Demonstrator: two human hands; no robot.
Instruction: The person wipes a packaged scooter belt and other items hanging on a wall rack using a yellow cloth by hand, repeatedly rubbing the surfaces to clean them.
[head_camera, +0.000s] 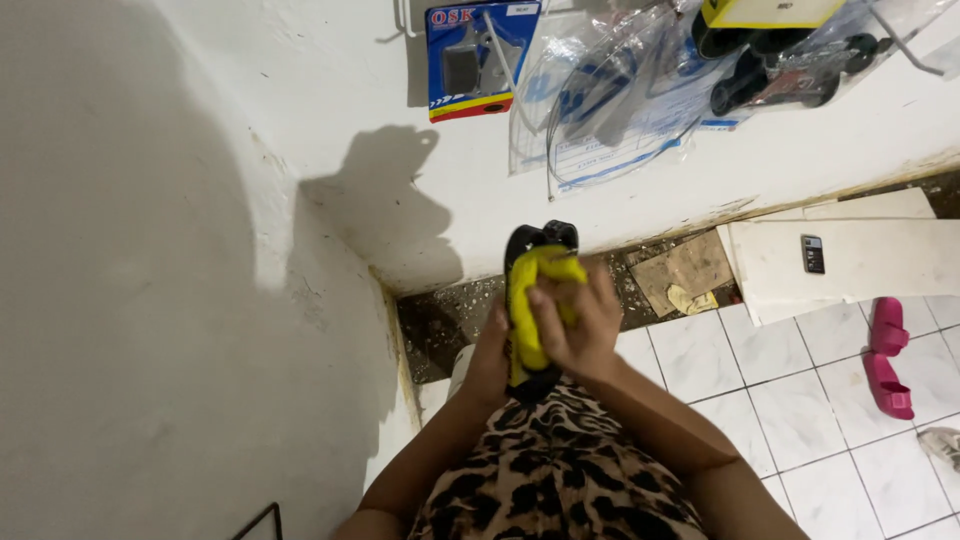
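A black part (535, 245) with a yellow cloth (530, 300) wrapped over it is held at the centre of the frame, upright, its rounded black top showing above the cloth and its lower end showing just below the hands. The left hand (490, 355) is closed around the lower left side of the part, fingers hidden behind it. The right hand (580, 325) is closed over the cloth from the right, its fingertips (540, 297) pressed onto the yellow fabric against the front of the part. The cloth lies between the right palm and the part, one fold rising free near the top. Below the hands, at the bottom centre, a leopard-print garment (550, 480) is seen, touching the wrists. Behind the part, a white wall (150, 250) fills the left half, with the shadow of the hands cast on it above and left of the part. In the upper centre a blue carded pack (478, 58) hangs on the wall, and clear plastic bags (620, 90) with cables and dark parts hang to its right. At the right, white boards (850, 255) lie on the floor, a small dark object (813, 254) resting on one. A piece of cardboard (685, 270) lies just left of them. Pink sandals (888, 355) are seen on the white floor tiles (800, 400) at the far right. Nothing stands between the camera and the hands.
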